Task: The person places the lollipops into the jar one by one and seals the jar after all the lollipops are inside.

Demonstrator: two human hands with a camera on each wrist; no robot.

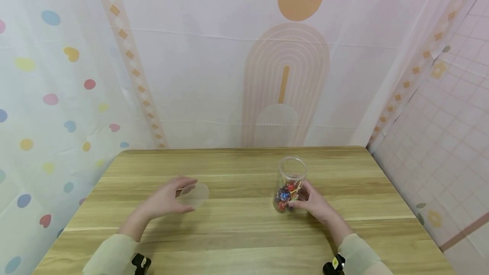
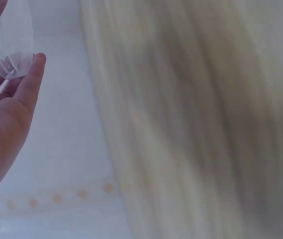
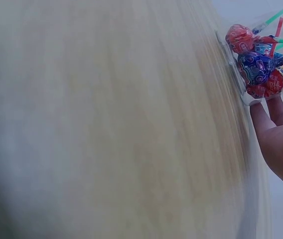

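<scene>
Wooden table (image 1: 237, 232): left hand (image 1: 164, 202) pinches clear lid (image 1: 194, 195), right hand (image 1: 313, 203) grips lollipop jar (image 1: 289, 185)

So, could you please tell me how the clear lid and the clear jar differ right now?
The lid is a flat, shallow disc; the jar is a tall cylinder. The lid holds nothing, while the jar holds wrapped lollipops. The left hand holds the lid, the right hand grips the jar, which stands upright and open on the table. Both are transparent plastic.

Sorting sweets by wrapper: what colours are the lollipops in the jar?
Mostly red and blue lollipops, with green and red sticks; clearest in the right wrist view.
</scene>
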